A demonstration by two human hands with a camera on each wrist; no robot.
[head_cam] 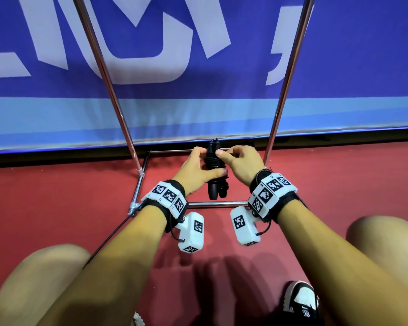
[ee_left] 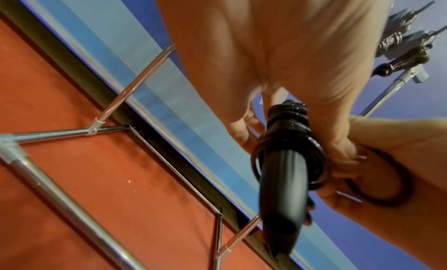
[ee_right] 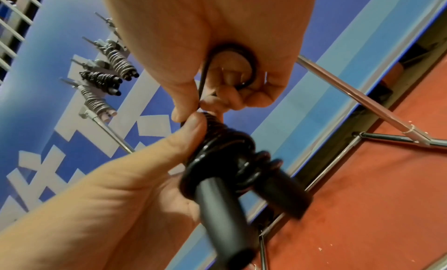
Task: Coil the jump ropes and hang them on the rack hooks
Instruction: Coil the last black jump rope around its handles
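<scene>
A black jump rope [head_cam: 213, 170] is held upright between both hands, low over the red floor, its cord wound in tight turns round the two black handles [ee_right: 241, 194]. My left hand [head_cam: 198, 169] grips the bundle round its middle, thumb across the front. My right hand [head_cam: 236, 161] pinches the cord's free end at the top of the coil, a small loop [ee_right: 232, 65] of it lying in the palm. The same bundle [ee_left: 288, 153] fills the left wrist view. Three coiled ropes [ee_right: 106, 73] hang from hooks high on the rack.
The chrome rack's two uprights [head_cam: 108, 78] rise on either side of my hands, and its base bars [head_cam: 218, 204] lie on the red floor around them. A blue banner [head_cam: 198, 109] stands right behind. My knees and a black-and-white shoe [head_cam: 299, 300] are near.
</scene>
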